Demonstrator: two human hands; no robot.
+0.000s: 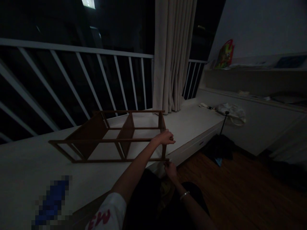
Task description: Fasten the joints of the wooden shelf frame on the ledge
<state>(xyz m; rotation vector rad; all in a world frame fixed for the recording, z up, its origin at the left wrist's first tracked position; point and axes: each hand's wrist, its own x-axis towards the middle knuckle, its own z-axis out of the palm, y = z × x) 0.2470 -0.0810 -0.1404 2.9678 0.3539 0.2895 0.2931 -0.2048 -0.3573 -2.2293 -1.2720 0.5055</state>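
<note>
A brown wooden shelf frame lies on its side on a white window platform. My left hand is closed around the top right corner rail of the frame. Just below, my right hand pinches at the lower right corner of the frame, fingers together; what it holds is too dark to make out. A light bracelet sits on my right wrist.
White railing and a beige curtain stand behind the platform. A white bag lies at its far right end, a colourful bag on a ledge above. Dark cloth lies on the wooden floor.
</note>
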